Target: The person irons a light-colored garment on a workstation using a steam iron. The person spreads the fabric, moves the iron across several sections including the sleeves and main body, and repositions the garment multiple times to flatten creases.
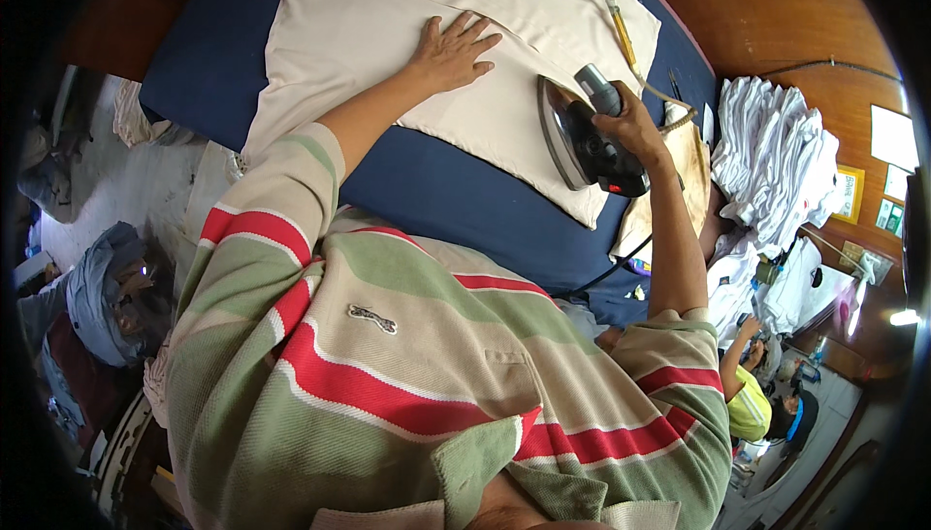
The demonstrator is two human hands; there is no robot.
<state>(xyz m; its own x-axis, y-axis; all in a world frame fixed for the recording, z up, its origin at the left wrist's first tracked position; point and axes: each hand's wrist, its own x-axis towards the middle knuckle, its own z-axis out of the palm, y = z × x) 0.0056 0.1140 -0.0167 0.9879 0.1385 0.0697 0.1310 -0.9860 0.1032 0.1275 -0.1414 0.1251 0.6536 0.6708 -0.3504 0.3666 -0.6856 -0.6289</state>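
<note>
A cream garment [388, 26] lies spread on a dark blue padded ironing table [456, 200]. My left hand [454, 49] rests flat on the cloth, fingers apart, pressing it down. My right hand [630, 123] grips the handle of a black and silver iron [582, 137], which is tilted up on its side at the garment's right edge, its soleplate facing left. A cord [621, 31] runs from the iron toward the far end of the table.
A stack of folded white garments [776, 157] sits to the right of the table against a wooden wall. A person in a yellow top [752, 404] is lower right. Bundles of cloth [97, 297] lie on the floor at left.
</note>
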